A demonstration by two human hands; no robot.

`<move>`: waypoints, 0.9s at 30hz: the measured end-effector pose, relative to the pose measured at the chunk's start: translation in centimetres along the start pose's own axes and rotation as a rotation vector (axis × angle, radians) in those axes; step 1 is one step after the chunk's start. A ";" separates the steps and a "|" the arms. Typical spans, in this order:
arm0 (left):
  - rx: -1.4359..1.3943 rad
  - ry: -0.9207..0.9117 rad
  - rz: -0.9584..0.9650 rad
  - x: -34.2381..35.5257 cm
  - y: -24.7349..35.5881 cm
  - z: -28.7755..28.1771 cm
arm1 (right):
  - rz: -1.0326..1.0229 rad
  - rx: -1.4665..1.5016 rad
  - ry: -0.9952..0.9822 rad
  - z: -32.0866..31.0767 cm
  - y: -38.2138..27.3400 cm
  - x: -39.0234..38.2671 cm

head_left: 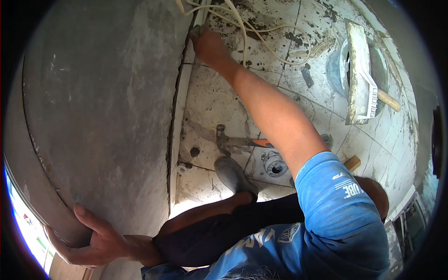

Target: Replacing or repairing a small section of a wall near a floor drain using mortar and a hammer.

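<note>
A grey plastered wall [107, 102] stands at my left, a dark gap running along its foot. My left hand [95, 242] grips the wall's outer edge at the lower left, thumb on the grey face and fingers curled round the rim. My right arm reaches far forward. Low against the wall, beside the pale strip at its base [183, 86], my right hand [210, 46] is closed. A small greyish piece shows at its fingertips, too small to name. A cream cable [242, 32] loops over the floor just beyond that hand.
Dirty white tiles [210, 102] cover the floor. A claw hammer [233, 141] with an orange and black handle lies near my boot [231, 172], beside a grey roll [274, 164]. At right, a long plastering float [358, 74] rests across a bucket [336, 70] with a wooden handle [388, 100].
</note>
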State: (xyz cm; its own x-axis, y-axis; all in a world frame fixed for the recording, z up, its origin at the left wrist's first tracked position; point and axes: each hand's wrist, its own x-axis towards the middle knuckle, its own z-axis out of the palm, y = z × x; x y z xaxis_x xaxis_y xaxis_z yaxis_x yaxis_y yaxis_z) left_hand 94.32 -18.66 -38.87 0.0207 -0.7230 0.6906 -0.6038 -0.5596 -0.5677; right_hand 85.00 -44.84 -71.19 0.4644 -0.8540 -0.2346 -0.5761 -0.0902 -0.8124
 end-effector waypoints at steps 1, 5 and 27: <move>-0.012 0.021 0.024 0.1 0.0 0.0 | -0.136 -0.106 -0.034 0.7 -0.2 -1.7; 0.015 0.014 0.031 0.2 -0.1 -0.1 | -0.184 0.033 -0.119 0.9 -0.1 -6.2; 0.033 0.014 0.039 0.5 -0.1 0.1 | 0.074 0.488 0.162 6.5 -4.7 -12.8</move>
State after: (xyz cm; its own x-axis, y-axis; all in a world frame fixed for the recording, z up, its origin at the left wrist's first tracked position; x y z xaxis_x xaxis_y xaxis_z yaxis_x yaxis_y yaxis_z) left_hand 94.51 -18.96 -38.53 -0.0134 -0.7392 0.6734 -0.5776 -0.5440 -0.6086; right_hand 86.11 -30.17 -67.82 0.3022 -0.9206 -0.2471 -0.2046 0.1906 -0.9601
